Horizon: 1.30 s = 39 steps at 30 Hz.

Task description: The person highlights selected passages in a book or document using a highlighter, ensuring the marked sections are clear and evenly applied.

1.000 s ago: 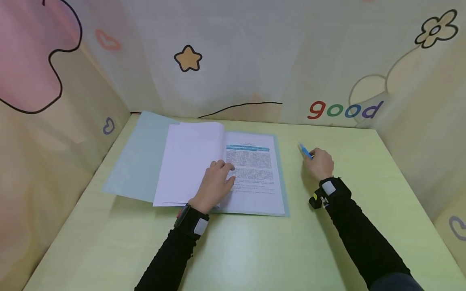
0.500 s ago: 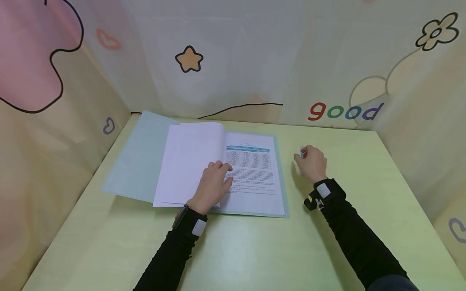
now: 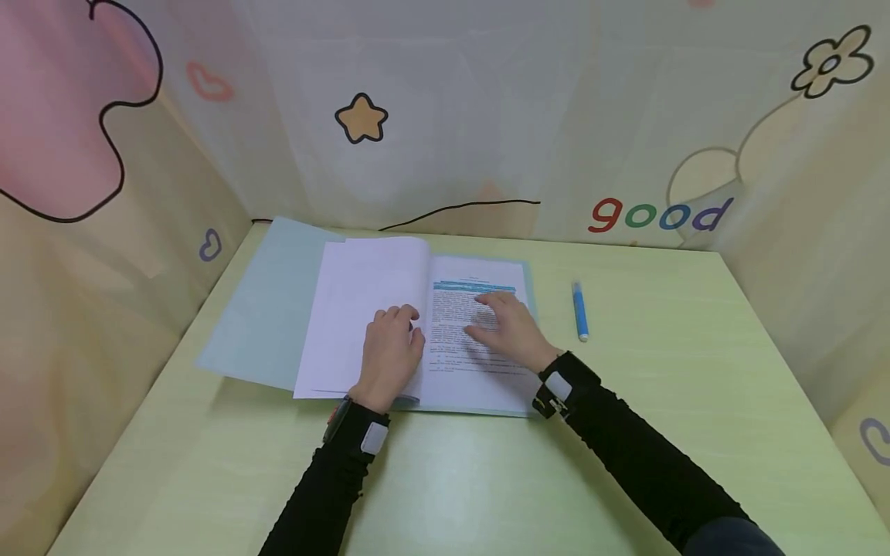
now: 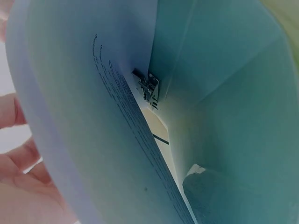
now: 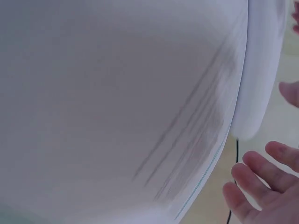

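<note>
A light blue folder lies spread out on the table, its papers turned open. My left hand rests on the turned-over blank pages near the fold, its fingers loosely bent. My right hand hovers at the printed page, thumb and fingers spread, holding nothing; whether it touches the paper I cannot tell. Blue highlighting marks lines near the top of that page. To the right of the folder lies a capped blue highlighter pen. In the left wrist view, a dark metal clip shows inside the folder.
The pale yellow-green table extends in front of the folder and to its right. Printed curtains enclose the back and both sides. The folder's left cover is slightly raised and throws a shadow on the table.
My right hand has set the blue pen down on the table and moved left over the printed page. My left hand has shifted slightly left onto the blank pages.
</note>
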Available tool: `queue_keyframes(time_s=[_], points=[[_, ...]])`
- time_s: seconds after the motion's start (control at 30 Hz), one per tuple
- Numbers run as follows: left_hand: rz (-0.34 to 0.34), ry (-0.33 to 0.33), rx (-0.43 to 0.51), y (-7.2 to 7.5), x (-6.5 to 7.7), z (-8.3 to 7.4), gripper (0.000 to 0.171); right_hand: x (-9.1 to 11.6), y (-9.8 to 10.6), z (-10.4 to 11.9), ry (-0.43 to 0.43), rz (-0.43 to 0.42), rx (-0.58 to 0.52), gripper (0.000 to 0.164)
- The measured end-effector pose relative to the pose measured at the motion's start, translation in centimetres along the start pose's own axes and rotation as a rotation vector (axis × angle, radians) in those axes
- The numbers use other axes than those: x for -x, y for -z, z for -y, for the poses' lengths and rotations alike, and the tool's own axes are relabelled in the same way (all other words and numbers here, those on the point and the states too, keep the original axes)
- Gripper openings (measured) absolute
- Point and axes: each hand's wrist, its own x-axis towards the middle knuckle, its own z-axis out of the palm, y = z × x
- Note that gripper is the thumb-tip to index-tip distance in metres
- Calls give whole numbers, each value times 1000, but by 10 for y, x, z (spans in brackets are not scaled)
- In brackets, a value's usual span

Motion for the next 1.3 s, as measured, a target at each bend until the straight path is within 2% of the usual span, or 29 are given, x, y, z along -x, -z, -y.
queue_keyframes(time_s=[0.1, 0.27, 0.5, 0.6, 0.77, 0.87, 0.97, 1.1, 1.3], points=[[-59, 32, 26, 1, -1, 3, 15, -2, -12, 18, 110, 28, 27, 62], [-153, 38, 67, 4, -2, 9, 11, -4, -25, 46, 276, 94, 42, 73], [-285, 18, 130, 12, -3, 11, 12, -3, -37, 78, 374, 237, 101, 87], [-326, -1, 145, 14, -3, 11, 11, -2, -44, 87, 405, 246, 123, 89], [-346, 5, 153, 15, -3, 11, 10, -2, -56, 97, 496, 203, 207, 84], [-343, 13, 153, 15, -2, 12, 10, -3, -61, 100, 515, 193, 234, 80], [-367, 21, 157, 14, -2, 12, 11, -4, -63, 101, 498, 198, 240, 77], [-437, 21, 165, 15, -2, 12, 15, -4, -60, 103, 482, 184, 229, 70], [-541, -15, 193, 18, -2, 12, 15, -2, -59, 103, 455, 133, 232, 74]])
